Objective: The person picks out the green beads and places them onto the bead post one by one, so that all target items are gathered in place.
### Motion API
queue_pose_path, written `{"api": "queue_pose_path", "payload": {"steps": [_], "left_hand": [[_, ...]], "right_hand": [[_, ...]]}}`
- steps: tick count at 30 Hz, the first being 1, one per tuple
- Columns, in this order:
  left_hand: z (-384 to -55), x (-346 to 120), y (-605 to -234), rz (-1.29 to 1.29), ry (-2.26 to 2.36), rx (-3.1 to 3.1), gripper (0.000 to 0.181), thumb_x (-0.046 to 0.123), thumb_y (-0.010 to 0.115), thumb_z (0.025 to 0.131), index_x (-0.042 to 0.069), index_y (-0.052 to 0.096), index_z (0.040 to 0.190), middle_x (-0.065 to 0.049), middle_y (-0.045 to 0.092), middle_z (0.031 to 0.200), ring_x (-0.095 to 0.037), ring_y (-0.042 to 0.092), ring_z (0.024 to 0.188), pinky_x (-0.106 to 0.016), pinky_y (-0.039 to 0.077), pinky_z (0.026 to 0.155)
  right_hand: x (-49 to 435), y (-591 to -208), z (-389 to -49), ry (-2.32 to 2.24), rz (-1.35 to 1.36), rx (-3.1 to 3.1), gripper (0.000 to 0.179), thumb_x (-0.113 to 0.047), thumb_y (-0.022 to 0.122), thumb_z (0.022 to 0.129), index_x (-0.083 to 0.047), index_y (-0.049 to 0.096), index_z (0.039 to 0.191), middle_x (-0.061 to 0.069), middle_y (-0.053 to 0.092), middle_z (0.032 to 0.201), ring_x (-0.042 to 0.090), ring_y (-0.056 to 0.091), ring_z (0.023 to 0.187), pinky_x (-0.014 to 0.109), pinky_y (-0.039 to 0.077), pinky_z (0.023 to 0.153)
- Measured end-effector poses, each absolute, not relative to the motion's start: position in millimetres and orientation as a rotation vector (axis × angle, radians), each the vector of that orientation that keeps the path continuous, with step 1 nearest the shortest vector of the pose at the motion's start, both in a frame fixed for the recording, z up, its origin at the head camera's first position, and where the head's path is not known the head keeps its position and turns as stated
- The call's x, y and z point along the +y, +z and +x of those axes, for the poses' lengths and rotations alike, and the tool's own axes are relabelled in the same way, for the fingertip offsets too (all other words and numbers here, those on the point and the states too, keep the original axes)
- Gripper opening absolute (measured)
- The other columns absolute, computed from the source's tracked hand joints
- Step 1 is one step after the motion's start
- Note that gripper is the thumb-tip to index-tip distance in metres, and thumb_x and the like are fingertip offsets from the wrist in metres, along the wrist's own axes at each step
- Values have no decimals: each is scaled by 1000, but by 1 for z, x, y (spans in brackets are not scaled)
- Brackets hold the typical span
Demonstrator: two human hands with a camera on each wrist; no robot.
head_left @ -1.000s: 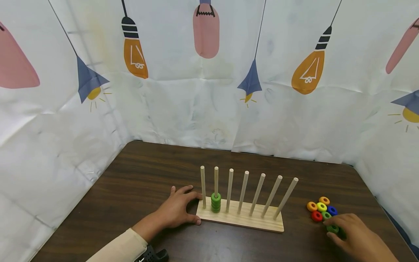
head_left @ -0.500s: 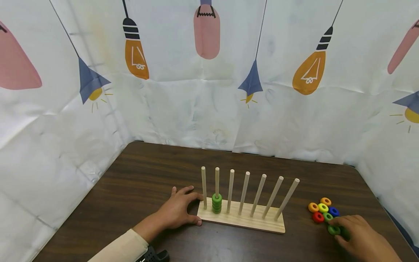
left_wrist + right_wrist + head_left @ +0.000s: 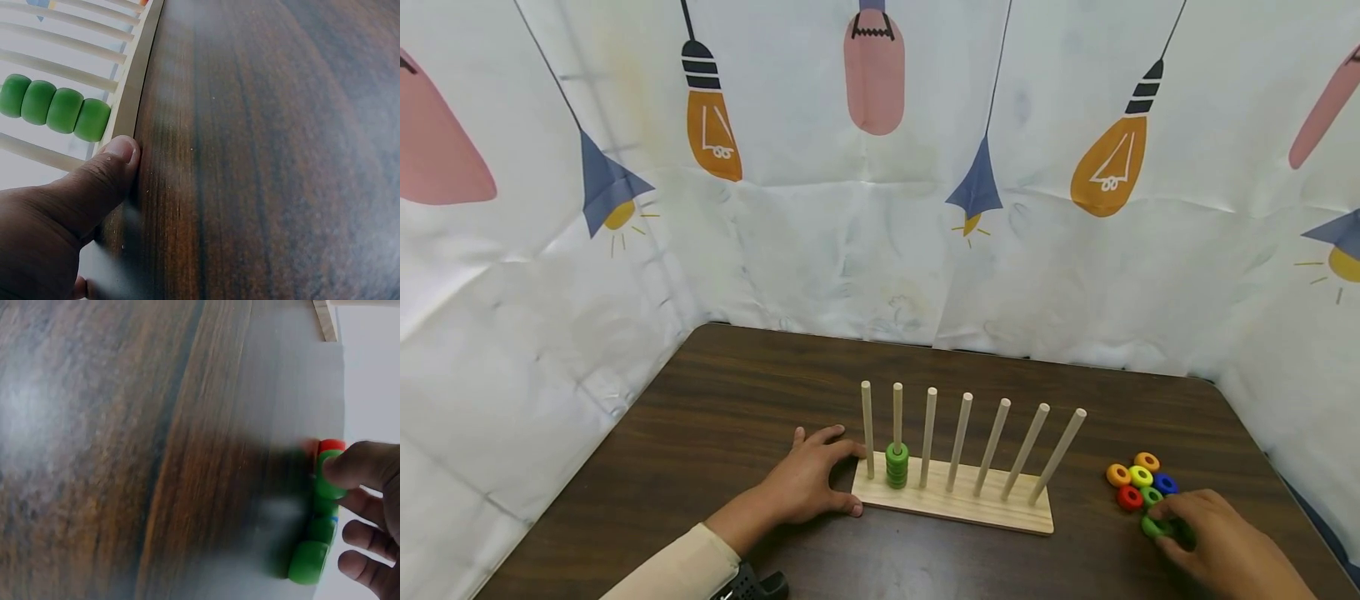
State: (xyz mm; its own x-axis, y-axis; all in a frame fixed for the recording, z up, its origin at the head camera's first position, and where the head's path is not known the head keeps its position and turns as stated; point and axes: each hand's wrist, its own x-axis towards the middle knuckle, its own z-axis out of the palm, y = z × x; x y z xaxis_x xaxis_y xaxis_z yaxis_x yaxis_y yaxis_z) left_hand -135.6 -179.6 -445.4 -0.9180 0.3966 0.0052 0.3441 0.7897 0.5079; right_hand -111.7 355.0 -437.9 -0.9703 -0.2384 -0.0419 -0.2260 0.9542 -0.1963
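Note:
A wooden peg stand (image 3: pixel 955 502) with a row of upright pegs sits mid-table in the head view. Several green beads (image 3: pixel 897 465) are stacked on its second peg from the left. My left hand (image 3: pixel 805 479) grips the stand's left end, thumb along the front edge, a finger at the back corner. In the left wrist view the thumb (image 3: pixel 103 175) presses against the base. At the right, my right hand (image 3: pixel 1221 537) pinches a green bead (image 3: pixel 1153 527) between thumb and forefinger, low over the table. Other green beads (image 3: pixel 309 561) stand close under that hand, partly hidden.
Loose beads lie grouped beyond my right hand: red (image 3: pixel 1129 498), orange (image 3: pixel 1117 475), another orange (image 3: pixel 1146 462), yellow (image 3: pixel 1141 476), blue (image 3: pixel 1165 484) and green (image 3: pixel 1151 497). The dark wooden table (image 3: pixel 760 375) meets a printed white curtain (image 3: pixel 820 250) at the back.
My right hand has closed thumb and forefinger on the nearest green bead, which has shifted slightly left and tilted. The left hand and the stand stay as they were.

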Motion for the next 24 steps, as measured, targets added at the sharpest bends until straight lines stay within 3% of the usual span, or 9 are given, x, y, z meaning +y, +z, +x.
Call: {"api": "queue_pose_path", "payload": {"steps": [6, 12, 24], "left_hand": [[-136, -180, -446, 585, 777, 2880, 64, 45, 92, 74, 24, 67, 129, -18, 50, 148, -37, 37, 146, -75, 8, 114], [-137, -180, -446, 579, 771, 2875, 64, 45, 92, 74, 25, 67, 130, -17, 50, 149, -37, 36, 146, -75, 7, 115], [-137, -180, -445, 586, 770, 2869, 64, 46, 91, 75, 25, 66, 130, -17, 50, 149, -37, 36, 146, -76, 7, 114]], "right_hand": [[348, -427, -110, -356, -448, 3127, 32, -17, 92, 73, -21, 73, 98, -6, 63, 94, 21, 58, 93, 37, 53, 67], [337, -412, -107, -416, -509, 3233, 37, -15, 93, 70, -21, 72, 100, 2, 64, 103, 24, 57, 94, 35, 52, 59], [319, -380, -110, -399, -858, 3410, 48, -15, 98, 60, -25, 71, 98, -8, 67, 103, 13, 54, 95, 27, 53, 60]]}}
